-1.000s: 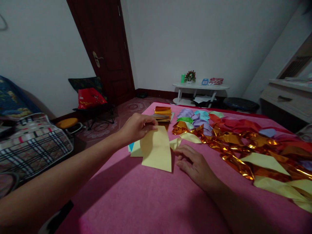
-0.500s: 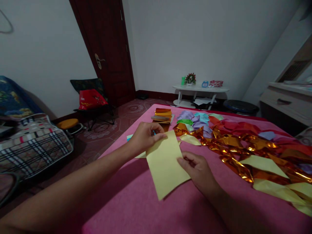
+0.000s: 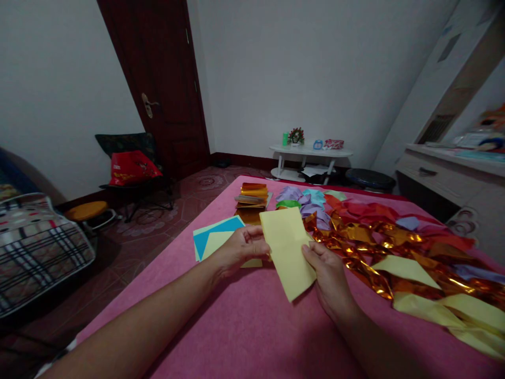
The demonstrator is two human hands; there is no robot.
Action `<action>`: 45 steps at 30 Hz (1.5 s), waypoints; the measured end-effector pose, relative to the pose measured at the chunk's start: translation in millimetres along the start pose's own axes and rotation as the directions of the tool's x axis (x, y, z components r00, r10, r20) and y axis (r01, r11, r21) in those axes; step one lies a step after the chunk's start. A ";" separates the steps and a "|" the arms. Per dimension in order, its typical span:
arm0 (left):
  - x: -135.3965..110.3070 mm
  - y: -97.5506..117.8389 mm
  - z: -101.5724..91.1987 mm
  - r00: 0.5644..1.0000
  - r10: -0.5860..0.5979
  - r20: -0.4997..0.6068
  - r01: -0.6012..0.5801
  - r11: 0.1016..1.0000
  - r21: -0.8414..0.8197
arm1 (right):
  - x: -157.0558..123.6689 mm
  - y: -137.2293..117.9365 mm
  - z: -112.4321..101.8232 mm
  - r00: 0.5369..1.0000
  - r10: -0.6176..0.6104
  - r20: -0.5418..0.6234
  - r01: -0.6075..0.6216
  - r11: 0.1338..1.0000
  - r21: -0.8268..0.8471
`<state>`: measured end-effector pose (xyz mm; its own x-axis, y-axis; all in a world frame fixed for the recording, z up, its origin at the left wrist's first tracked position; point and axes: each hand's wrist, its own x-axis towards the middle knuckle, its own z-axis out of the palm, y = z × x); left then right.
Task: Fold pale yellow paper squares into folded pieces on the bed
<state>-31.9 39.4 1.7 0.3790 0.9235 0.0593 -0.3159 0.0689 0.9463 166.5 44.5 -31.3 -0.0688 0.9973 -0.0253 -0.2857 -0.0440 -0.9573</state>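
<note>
Both my hands hold a pale yellow folded paper [image 3: 287,248] just above the pink table cover [image 3: 244,326]. My left hand [image 3: 239,248] pinches its left edge. My right hand [image 3: 329,276] grips its right edge from below, fingers closed on it. Flat blue and pale yellow sheets [image 3: 215,239] lie on the cover right behind my left hand. Past the paper stands a stack of gold and orange foil sheets [image 3: 252,196].
A long heap of folded paper pieces in gold foil, red, purple, green and yellow [image 3: 379,239] runs along the right of the cover. A chair with a red bag [image 3: 132,167], a white low table [image 3: 310,152], a dark door [image 3: 158,79] and drawers [image 3: 445,179] stand around.
The yellow paper has been lifted off the cover and drawn nearer. My left hand slid from its top corner to its left edge. My right hand took hold of its right edge.
</note>
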 end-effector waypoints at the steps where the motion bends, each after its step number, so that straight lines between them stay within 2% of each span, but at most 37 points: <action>1: -1.2 -3.2 0.0 1.000 -0.023 0.000 0.023 1.000 -0.003 | 0.3 0.5 -0.2 1.000 0.007 0.004 -0.007 1.000 0.005; 7: -4.8 -14.2 -5.0 0.995 -0.090 -0.052 0.088 0.995 -0.035 | 1.7 2.7 -1.9 0.999 0.039 0.038 -0.041 0.998 0.042; 13: -5.7 -15.6 -5.3 0.998 -0.067 0.009 0.068 0.992 -0.110 | 0.4 0.9 -0.9 0.996 0.058 0.067 -0.060 0.997 0.040; 16: -6.2 -16.7 -4.0 0.998 -0.068 -0.001 0.068 0.989 -0.128 | -0.4 0.0 -1.0 0.997 0.038 0.063 -0.040 0.999 0.022; 20: -6.7 -19.3 2.0 0.995 -0.061 -0.082 0.053 0.994 -0.093 | -2.1 -2.4 1.4 0.997 0.002 0.075 0.002 0.998 -0.060; 23: -6.7 -18.3 11.7 0.985 0.023 -0.171 -0.027 0.999 -0.021 | -5.0 -3.9 6.4 0.991 -0.094 0.099 0.108 0.983 -0.151; 26: -5.9 -16.8 20.8 0.940 0.134 -0.313 -0.111 0.990 0.092 | -10.8 -2.3 10.9 0.949 -0.263 0.174 0.307 0.897 -0.318; 29: -6.1 -19.5 25.4 0.874 0.211 -0.439 -0.185 0.978 0.100 | -19.4 0.8 13.7 0.882 -0.329 0.338 0.470 0.675 -0.568; 31: -7.9 -22.2 28.0 0.865 0.230 -0.446 -0.227 0.972 0.061 | -24.5 2.1 15.6 0.854 -0.310 0.418 0.520 0.559 -0.646; 33: -10.7 -22.5 32.4 0.875 0.252 -0.413 -0.237 0.968 0.088 | -27.0 2.3 17.4 0.854 -0.315 0.413 0.519 0.533 -0.668; 34: -12.1 -21.3 35.2 0.876 0.269 -0.400 -0.233 0.963 0.136 | -26.9 2.2 18.2 0.863 -0.328 0.383 0.505 0.552 -0.664; 36: -13.9 -16.0 40.4 0.872 0.301 -0.385 -0.219 0.945 0.243 | -24.1 1.9 18.7 0.892 -0.342 0.295 0.451 0.659 -0.602; 38: -13.6 -8.5 42.1 0.872 0.304 -0.384 -0.193 0.934 0.302 | -19.1 1.8 18.0 0.934 -0.286 0.213 0.354 0.810 -0.467; 40: -11.3 -0.1 38.5 0.885 0.274 -0.375 -0.153 0.935 0.320 | -13.8 1.8 16.6 0.966 -0.196 0.168 0.243 0.911 -0.332; 43: -6.8 13.1 26.2 0.916 0.226 -0.332 -0.092 0.923 0.374 | -9.6 1.3 15.4 0.977 -0.144 0.157 0.178 0.957 -0.231; 45: -5.8 21.7 17.9 0.928 0.240 -0.286 -0.086 0.883 0.461 | -9.5 0.2 15.4 0.977 -0.127 0.169 0.162 0.963 -0.215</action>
<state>-25.4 28.8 27.6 0.0268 0.9813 0.1907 0.0890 -0.1923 0.9773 152.4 34.1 -26.8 -0.1925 0.9705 0.1450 -0.0805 0.1317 -0.9880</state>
